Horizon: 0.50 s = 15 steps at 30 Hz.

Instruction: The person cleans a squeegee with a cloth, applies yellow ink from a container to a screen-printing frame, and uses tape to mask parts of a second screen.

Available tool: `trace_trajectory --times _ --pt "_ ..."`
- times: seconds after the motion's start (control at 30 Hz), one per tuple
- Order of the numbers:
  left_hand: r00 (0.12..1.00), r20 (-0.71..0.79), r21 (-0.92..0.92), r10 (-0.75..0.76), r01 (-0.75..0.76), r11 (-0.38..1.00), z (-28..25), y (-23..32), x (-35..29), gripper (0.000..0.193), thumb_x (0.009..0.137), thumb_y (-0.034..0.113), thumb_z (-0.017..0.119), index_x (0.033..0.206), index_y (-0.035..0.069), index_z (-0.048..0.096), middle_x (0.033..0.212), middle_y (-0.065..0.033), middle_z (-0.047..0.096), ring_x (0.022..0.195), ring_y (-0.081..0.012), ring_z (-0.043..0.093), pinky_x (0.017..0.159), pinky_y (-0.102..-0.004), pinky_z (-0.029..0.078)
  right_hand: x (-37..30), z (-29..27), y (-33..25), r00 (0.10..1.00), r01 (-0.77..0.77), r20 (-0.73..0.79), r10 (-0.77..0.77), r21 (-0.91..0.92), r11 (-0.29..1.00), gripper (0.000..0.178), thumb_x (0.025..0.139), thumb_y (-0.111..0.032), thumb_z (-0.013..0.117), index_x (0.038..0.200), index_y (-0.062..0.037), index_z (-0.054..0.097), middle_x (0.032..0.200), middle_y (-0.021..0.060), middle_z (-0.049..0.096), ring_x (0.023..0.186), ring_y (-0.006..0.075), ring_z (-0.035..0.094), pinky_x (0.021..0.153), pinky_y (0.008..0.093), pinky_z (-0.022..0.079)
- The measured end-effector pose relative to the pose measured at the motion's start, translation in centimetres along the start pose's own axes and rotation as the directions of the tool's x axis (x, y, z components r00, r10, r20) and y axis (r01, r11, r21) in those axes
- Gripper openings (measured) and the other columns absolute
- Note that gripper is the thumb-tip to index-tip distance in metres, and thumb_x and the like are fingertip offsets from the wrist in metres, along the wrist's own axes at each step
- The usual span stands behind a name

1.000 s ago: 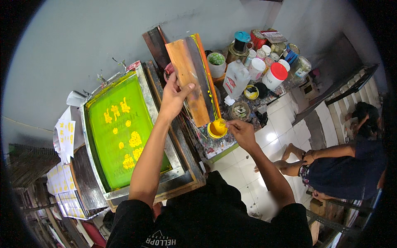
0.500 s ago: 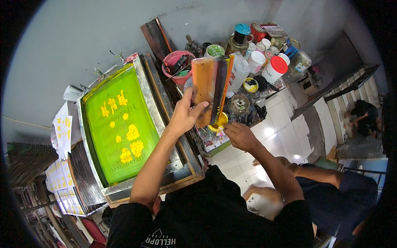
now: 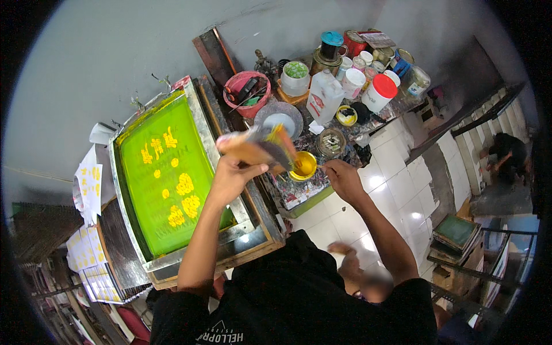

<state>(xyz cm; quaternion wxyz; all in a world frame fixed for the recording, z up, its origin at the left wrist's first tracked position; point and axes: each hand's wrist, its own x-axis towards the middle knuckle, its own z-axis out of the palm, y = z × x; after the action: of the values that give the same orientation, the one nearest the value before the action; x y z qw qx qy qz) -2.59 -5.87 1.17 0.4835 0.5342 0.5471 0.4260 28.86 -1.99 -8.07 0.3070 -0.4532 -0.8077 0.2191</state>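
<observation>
Left fingers (image 3: 257,171) clamped on near edge of squeegee (image 3: 248,151), right fingers (image 3: 331,167) pinching thin stick (image 3: 320,167) over yellow tub (image 3: 301,179)

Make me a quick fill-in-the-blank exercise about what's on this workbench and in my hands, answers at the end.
1. The wooden squeegee is in your ____ hand.
2. Beside your right hand, the open tub has contents coloured ____.
3. Yellow designs show on the ____ surface of the framed screen.
4. The lid on the large white container is ____.

Missing words: left; yellow; green; red.
</observation>
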Motion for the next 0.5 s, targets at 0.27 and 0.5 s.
trace_trajectory --times 0.27,0.5 --pt "0.909 0.043 -0.382 0.414 -0.367 0.848 -3.1 -1.9 -3.9 0.039 0.089 0.035 0.073 0.108 0.002 0.067 0.121 -0.0203 0.067 0.128 -0.0432 0.054 0.114 -0.0601 0.035 0.7 -1.0 -3.2 0.849 -0.463 0.236 0.474 0.764 0.449 0.016 0.097 -0.016 0.064 0.103 -0.0025 0.07 0.069 -0.0018 0.058 0.058 0.0054 0.052 0.054 0.0228 0.042" --pt "0.872 0.078 -0.375 0.483 -0.424 0.825 -3.7 -0.6 -4.2 0.034 0.093 0.032 0.065 0.103 0.0 0.069 0.118 -0.0232 0.068 0.13 -0.0416 0.053 0.118 -0.0578 0.029 1.8 -0.9 -4.3 0.872 -0.452 0.314 0.374 0.809 0.375 0.016 0.099 -0.016 0.063 0.105 -0.0021 0.069 0.077 -0.0007 0.063 0.059 0.0053 0.054 0.054 0.0215 0.042"
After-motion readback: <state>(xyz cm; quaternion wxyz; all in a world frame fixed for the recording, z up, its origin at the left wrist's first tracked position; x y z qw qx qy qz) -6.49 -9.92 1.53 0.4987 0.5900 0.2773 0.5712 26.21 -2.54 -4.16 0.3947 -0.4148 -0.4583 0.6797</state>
